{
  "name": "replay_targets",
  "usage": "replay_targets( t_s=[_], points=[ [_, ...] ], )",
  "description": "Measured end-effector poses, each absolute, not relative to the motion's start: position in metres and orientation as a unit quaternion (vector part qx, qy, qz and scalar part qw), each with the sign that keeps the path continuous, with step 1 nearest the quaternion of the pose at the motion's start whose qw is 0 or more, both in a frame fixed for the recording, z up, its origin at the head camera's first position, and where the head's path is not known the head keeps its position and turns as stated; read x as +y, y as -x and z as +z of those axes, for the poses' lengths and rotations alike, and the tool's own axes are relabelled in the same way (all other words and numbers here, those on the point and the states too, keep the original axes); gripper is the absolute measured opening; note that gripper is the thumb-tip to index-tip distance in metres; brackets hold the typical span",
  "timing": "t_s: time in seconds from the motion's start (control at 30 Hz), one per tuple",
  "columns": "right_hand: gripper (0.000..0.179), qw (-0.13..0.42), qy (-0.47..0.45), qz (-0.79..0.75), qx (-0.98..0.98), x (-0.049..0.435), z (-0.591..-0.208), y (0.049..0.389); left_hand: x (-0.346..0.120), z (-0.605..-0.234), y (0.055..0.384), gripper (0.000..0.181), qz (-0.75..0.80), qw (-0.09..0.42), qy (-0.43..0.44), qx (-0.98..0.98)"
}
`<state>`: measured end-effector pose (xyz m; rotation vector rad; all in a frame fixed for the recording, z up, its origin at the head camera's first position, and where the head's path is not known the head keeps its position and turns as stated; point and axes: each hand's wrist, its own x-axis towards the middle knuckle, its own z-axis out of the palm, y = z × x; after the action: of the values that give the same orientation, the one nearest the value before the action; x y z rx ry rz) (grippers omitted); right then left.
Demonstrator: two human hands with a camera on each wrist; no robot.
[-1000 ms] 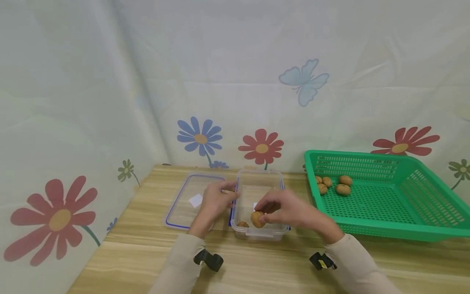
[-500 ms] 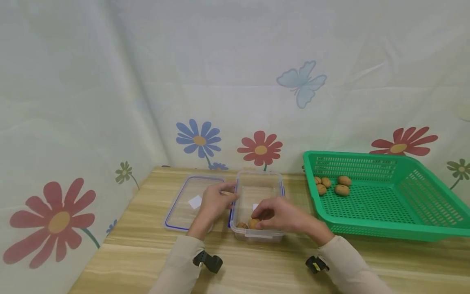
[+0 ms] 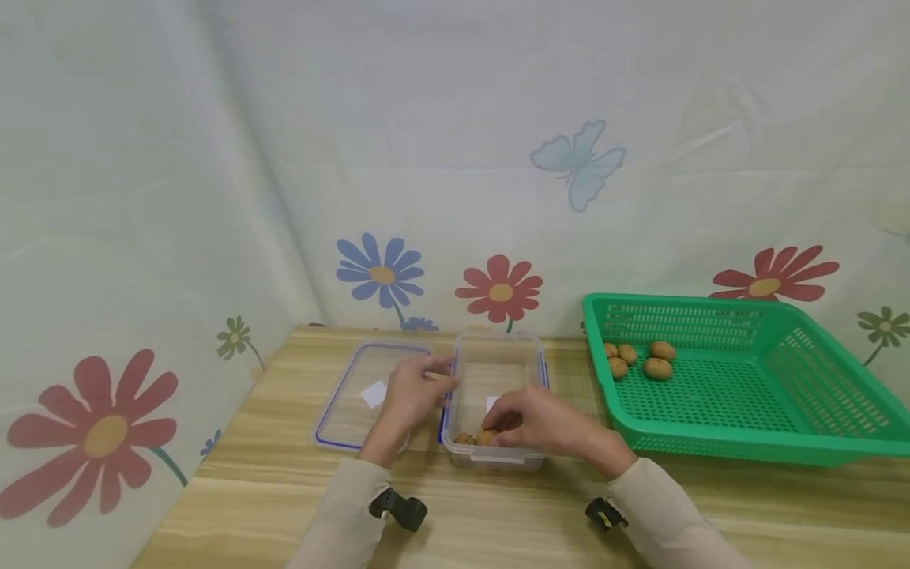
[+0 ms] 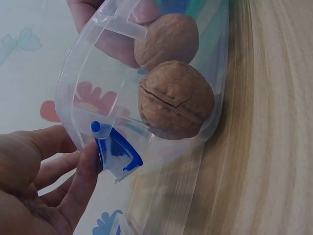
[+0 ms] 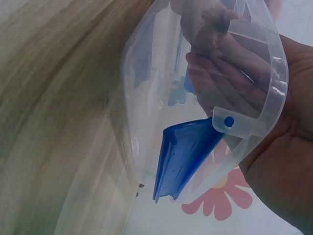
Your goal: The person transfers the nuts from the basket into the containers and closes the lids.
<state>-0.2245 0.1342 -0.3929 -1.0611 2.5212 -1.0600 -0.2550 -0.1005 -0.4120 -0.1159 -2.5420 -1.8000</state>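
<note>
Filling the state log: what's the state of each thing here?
Container: open, upright
Lid: off, flat
Side latches: unfastened
Basket: open, upright
Basket walnuts: loose
Near walnut: in container, looks cracked
Other walnut: in container, held
Left grip: holding container
Right grip: pinching other walnut

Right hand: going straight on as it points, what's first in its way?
Probably the cracked walnut in the clear box, just left of the held walnut; whether they touch is unclear.
</note>
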Motion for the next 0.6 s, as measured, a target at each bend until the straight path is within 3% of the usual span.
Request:
replay_targets(
  t_s=[0.6],
  points=[
    [0.014,0.087,0.374,-0.324,0.864,0.1324,-0.3918,0.2232,-0.1014,-0.4103,0.2566,0.04,-0.569,0.011,0.042,-0.822]
  ],
)
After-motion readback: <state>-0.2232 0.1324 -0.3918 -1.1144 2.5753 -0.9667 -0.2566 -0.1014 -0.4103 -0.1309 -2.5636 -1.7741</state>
